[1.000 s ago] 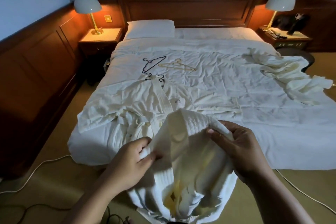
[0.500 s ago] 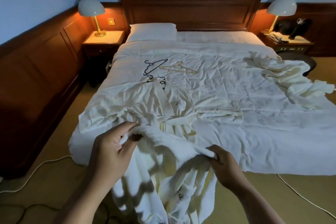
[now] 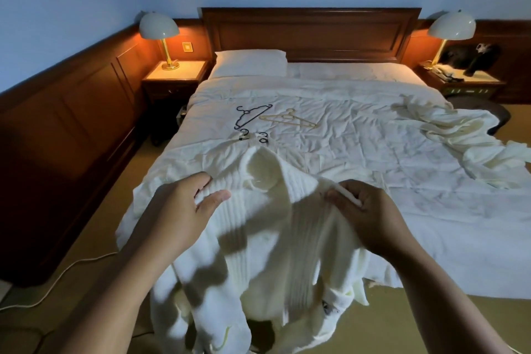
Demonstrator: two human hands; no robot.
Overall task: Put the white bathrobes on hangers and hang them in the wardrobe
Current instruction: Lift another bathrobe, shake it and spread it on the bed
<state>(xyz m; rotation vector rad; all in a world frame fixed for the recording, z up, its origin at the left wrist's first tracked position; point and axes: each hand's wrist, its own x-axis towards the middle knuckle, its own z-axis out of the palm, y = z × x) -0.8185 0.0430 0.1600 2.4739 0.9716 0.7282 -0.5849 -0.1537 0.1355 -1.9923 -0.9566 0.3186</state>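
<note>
Before the bed (image 3: 359, 152), ribbed white bathrobe (image 3: 273, 238) hangs bunched, collar uppermost.

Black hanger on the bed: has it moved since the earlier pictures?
No. The black hanger lies as before, just left of the tan hanger, below the pillow; only the camera shifted.

A ribbed bathrobe (image 3: 267, 224) hangs bunched; second bathrobe (image 3: 459, 138), black hanger (image 3: 250, 115), beige hanger (image 3: 288, 120) lie on the bed (image 3: 359, 152).

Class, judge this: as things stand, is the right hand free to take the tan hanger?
Probably not yet: the right hand grips the bathrobe, and the tan hanger lies uncovered farther up the bed.
</note>
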